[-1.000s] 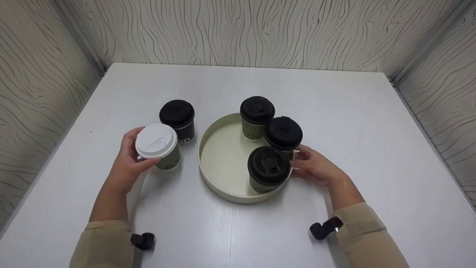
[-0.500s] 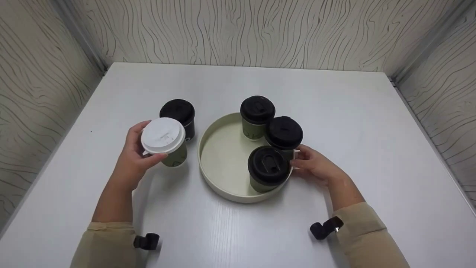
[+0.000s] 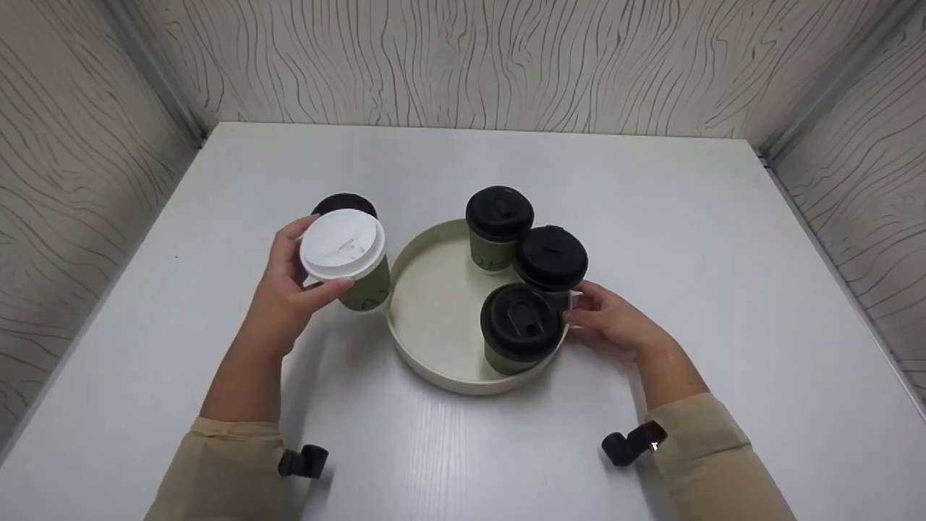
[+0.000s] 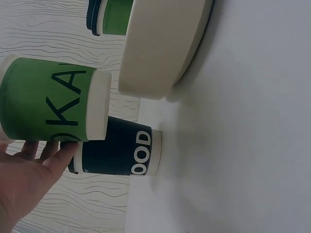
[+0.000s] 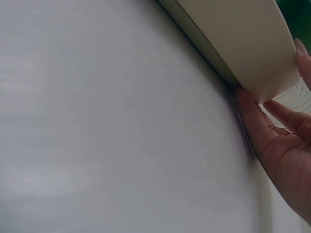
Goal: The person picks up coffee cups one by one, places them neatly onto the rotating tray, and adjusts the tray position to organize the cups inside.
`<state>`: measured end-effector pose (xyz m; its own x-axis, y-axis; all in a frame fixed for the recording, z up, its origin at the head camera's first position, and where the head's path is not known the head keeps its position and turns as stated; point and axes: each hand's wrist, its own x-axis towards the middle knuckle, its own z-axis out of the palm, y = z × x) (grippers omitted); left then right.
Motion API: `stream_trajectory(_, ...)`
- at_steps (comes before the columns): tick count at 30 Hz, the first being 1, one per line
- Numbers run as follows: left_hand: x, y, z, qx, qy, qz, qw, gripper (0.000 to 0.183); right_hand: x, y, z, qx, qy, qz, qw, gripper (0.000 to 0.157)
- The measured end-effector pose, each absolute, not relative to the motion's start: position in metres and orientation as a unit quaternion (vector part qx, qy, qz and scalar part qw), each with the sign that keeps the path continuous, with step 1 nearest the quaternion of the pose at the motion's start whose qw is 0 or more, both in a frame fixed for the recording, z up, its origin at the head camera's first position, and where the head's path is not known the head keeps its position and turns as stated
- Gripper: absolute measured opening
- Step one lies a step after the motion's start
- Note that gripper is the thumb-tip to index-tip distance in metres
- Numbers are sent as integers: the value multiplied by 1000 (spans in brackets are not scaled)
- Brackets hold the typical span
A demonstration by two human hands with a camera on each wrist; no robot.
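My left hand (image 3: pixel 296 282) grips a green paper coffee cup (image 3: pixel 365 288) with a white lid, thumb on the near side. In the left wrist view that green cup (image 4: pixel 51 99) is raised off the table, its base close to the tray's left rim. Behind it stands a dark paper cup (image 4: pixel 121 148) with a black lid, partly hidden in the head view. My right hand (image 3: pixel 611 318) holds the right side of a round cream tray (image 3: pixel 427 367), thumb at the rim and fingers against the outer wall (image 5: pixel 243 43).
Three green cups with black lids stand in the tray's right half: a back one (image 3: pixel 499 217), a middle one (image 3: pixel 551 257) and a front one (image 3: pixel 521 325). The white table (image 3: pixel 448 456) meets a wood-patterned wall (image 3: pixel 463 65) at the back.
The left hand has carried the white-lidded cup right and away from me, toward the tray, and it now covers more of the dark cup. The right hand and tray stay put.
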<state>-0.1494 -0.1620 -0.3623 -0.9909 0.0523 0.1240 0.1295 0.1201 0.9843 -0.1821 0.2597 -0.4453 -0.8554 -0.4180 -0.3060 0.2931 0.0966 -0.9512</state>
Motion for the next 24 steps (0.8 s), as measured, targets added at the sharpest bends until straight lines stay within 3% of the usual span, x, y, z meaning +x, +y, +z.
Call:
stream_trajectory(13, -169, -130, -354, -111, -735, -669, 18, 82, -182, 259, -445, -40, 685, -677, 267, 69)
stream_trajectory(24, -187, -111, -355, -97, -748, -656, 7, 84, -181, 257, -446, -49, 666, -696, 265, 66)
